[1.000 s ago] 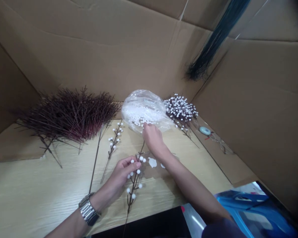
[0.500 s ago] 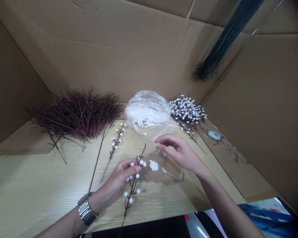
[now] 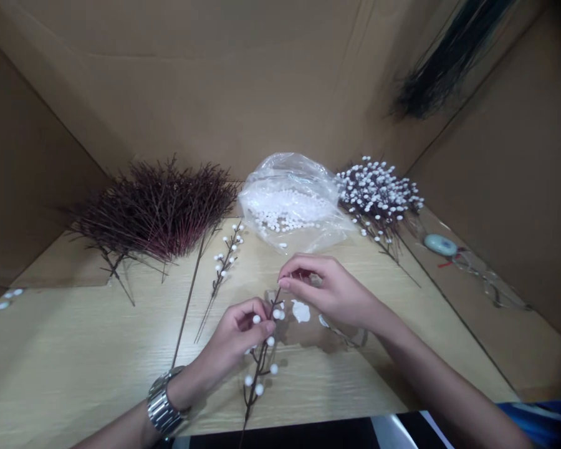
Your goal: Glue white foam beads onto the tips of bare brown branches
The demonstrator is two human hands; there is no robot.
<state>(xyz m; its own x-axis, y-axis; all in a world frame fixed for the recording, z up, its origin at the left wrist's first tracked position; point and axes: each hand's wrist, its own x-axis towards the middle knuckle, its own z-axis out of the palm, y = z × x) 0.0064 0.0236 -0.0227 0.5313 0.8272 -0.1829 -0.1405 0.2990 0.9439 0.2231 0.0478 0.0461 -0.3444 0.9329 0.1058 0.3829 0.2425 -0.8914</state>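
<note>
My left hand (image 3: pixel 245 327) is closed around a brown artificial twig (image 3: pixel 257 368) with white berries on its side shoots. The twig slants upward, its lower end running past the table's front edge. At its top tip, my right hand (image 3: pixel 315 284) pinches with thumb and forefinger; a small white berry seems to be between them, mostly covered. Below the right hand, a patch of white paste (image 3: pixel 301 311) sits on a clear plastic sheet (image 3: pixel 358 338). A finished-looking berry twig (image 3: pixel 223 265) lies to the left of the hands.
Bare brown twigs (image 3: pixel 159 212) are heaped at back left. A clear bag of white berries (image 3: pixel 290 209) stands at back centre, beside a pile of berried twigs (image 3: pixel 378 193). Eyeglasses (image 3: pixel 484 274) and a pale blue oval object (image 3: pixel 441 244) lie right. Cardboard walls (image 3: pixel 215 93) surround the table.
My right hand has moved left and slightly down, bringing its fingertips to the twig's tip. My left hand still holds the twig. The whole view has shifted a little.
</note>
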